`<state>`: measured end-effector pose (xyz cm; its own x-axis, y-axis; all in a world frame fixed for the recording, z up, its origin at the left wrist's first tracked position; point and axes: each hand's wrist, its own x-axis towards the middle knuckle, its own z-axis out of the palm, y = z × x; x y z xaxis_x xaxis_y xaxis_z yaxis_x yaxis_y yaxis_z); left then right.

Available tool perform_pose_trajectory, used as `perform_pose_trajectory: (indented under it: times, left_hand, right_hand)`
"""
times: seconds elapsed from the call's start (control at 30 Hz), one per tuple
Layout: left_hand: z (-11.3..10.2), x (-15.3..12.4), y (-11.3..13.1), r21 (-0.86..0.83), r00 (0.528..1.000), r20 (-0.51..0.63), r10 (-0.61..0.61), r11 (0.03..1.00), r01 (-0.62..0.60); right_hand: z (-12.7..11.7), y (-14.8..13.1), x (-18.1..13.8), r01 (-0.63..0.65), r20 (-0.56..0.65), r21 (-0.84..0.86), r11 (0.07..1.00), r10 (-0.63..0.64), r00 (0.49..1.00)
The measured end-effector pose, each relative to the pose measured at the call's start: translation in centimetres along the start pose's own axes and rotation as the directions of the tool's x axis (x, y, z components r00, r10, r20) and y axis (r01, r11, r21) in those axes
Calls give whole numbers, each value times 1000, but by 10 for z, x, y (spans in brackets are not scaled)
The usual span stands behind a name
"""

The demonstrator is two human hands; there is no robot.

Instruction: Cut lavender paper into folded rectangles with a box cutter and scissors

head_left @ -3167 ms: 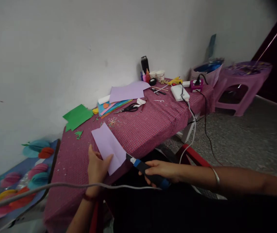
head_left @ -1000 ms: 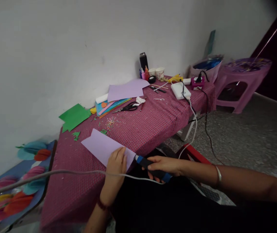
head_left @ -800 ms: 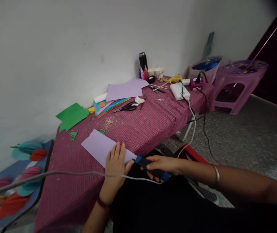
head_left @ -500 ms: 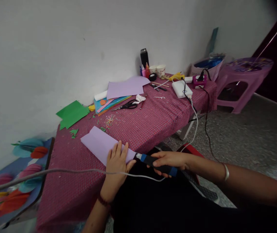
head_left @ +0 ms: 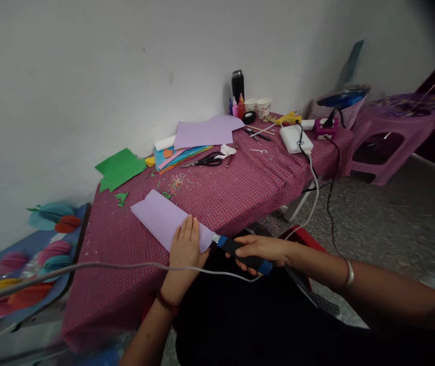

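A folded sheet of purple paper (head_left: 160, 217) lies at the table's front edge, its right end reaching past the edge over my dark clothing. My left hand (head_left: 185, 245) rests flat on that end, fingers stretched out over the paper. My right hand (head_left: 257, 250) is wrapped around a black handled tool (head_left: 230, 245) with blue ends and a short pale metal tip. This tip meets the right edge of the paper; whether it is a blade I cannot tell. A pale cable (head_left: 141, 265) crosses in front of my left wrist and runs to below my right hand.
On the checked tablecloth (head_left: 236, 195) are green paper (head_left: 121, 168), more purple paper (head_left: 204, 133), black-handled scissors (head_left: 208, 159) and paper scraps (head_left: 178, 181). A white device (head_left: 295, 138) with cables sits at the right. Paper decorations (head_left: 55, 249) lie at the left; a pink stool (head_left: 385, 134) stands at the right.
The view has shifted, so the table sits farther right and slightly higher. The fingers of my left hand are closer together. The tool's tip stays at the paper's right edge.
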<state>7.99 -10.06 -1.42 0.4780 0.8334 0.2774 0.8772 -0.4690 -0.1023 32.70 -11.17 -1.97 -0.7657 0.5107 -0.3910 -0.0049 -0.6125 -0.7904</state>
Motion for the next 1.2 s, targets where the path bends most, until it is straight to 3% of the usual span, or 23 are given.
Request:
perform_pose_trajectory:
  times: [0.3, 0.43, 0.6, 0.9, 1.2]
  left_hand:
    - [-2, -1, 0, -23, 1000, 21, -18, 1000, 18]
    - [-7, -9, -1, -49, 998, 19, 61, 997, -60]
    - [-8, -30, -2, -17, 986, -94, 140, 990, -142]
    - [2, -39, 1, 71, 954, -259, 149, 988, -135]
    - [7, -47, -7, 37, 941, -306, 148, 989, -143]
  right_hand:
    - [-8, 4, -6, 24, 35, -8, 1000, -24, 999]
    - [-6, 4, -7, 16, 28, 0, 1000, -16, 999]
    - [0, 7, -8, -29, 62, 0, 1000, 29, 998]
    - [12, 10, -4, -45, 46, 63, 997, 42, 998]
    - [29, 22, 9, 34, -40, 78, 996, -31, 999]
